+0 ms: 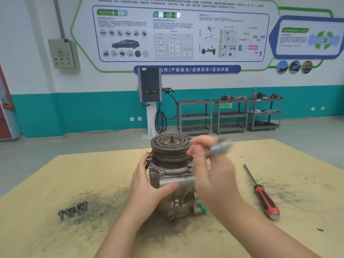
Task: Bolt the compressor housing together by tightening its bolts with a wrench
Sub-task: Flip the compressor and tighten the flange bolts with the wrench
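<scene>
A grey metal compressor [172, 175] stands upright in the middle of the wooden table [46, 183], its brown grooved pulley on top. My left hand [149, 185] wraps around the left side of the housing, thumb across its front. My right hand [208, 164] is at the compressor's right side, just beside the pulley, gripping a blurred silver wrench [219, 146] that points up and to the right. Several loose bolts [73, 210] lie on the table to the left.
A screwdriver with a red and black handle [263, 196] lies on the table to the right. Dark grime stains the tabletop around the compressor. Grey shelf carts [229, 114] and a charging post [150, 101] stand by the far wall.
</scene>
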The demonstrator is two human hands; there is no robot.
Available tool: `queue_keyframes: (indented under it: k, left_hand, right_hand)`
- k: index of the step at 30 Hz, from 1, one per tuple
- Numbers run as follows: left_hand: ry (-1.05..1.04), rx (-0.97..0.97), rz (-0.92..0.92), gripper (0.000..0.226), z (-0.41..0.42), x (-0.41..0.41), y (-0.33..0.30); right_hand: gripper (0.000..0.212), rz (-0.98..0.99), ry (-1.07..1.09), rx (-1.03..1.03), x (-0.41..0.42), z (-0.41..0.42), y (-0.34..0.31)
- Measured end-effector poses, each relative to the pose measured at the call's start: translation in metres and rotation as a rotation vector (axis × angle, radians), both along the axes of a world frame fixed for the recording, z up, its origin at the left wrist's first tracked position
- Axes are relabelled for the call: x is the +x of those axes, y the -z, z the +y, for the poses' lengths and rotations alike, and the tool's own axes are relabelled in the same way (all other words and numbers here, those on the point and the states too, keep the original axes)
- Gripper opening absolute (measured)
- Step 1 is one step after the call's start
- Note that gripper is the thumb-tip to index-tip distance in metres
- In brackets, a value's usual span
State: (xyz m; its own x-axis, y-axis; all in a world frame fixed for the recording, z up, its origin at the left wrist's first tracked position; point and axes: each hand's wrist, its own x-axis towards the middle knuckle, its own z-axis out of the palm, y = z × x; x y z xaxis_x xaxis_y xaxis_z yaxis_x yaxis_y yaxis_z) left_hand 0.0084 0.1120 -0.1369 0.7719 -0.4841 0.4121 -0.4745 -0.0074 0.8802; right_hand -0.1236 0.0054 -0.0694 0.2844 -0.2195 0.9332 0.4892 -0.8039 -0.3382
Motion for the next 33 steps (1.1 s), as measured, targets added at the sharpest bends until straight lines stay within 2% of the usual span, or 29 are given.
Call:
queue_keyframes:
  k: [3, 5, 9, 13, 16, 19, 21, 23, 28, 33]
  left_hand:
    - [-0.024, -0.007, -0.043, 0.113, 0.005, 0.004, 0.004]
    - [0.01, -0.015, -0.009, 0.105, 0.006, 0.004, 0.003]
    - [0.037, -0.032, 0.01, 0.089, 0.007, 0.0, -0.001]
    - [0.032, -0.04, 0.018, 0.097, 0.007, 0.0, -0.002]
    - [0.026, -0.031, 0.019, 0.094, 0.006, 0.002, 0.0]
    - [0.025, -0.031, 0.021, 0.093, 0.007, -0.001, -0.002]
    - [0.034, -0.033, 0.015, 0.092, 0.006, -0.004, -0.004]
    - [0.042, -0.037, 0.018, 0.092, 0.005, -0.006, -0.005]
    - [0.036, -0.034, 0.042, 0.111, 0.005, -0.014, -0.003]
    - [-0.01, -0.025, 0.047, 0.107, 0.0, -0.016, -0.006]
  right_hand:
    - [0.017, 0.015, -0.232, 0.557, -0.006, -0.015, -0.007]
    - [0.018, 0.052, -0.332, 0.794, -0.003, -0.024, -0.01]
    - [0.019, 0.086, -0.403, 0.913, 0.004, -0.035, -0.008]
    - [0.02, 0.15, -0.48, 1.017, 0.011, -0.047, -0.016]
    - [0.019, 0.231, -0.53, 1.08, 0.014, -0.055, -0.017]
    - [0.019, 0.108, -0.434, 0.93, 0.008, -0.046, 0.005]
    - [0.011, -0.06, -0.314, 0.705, 0.002, -0.033, 0.025]
    - [0.008, -0.14, -0.244, 0.459, -0.002, -0.023, 0.035]
    - [0.015, -0.109, -0.229, 0.271, -0.004, -0.013, 0.037]
    - [0.023, -0.128, 0.012, -0.164, 0.001, -0.002, 0.043]
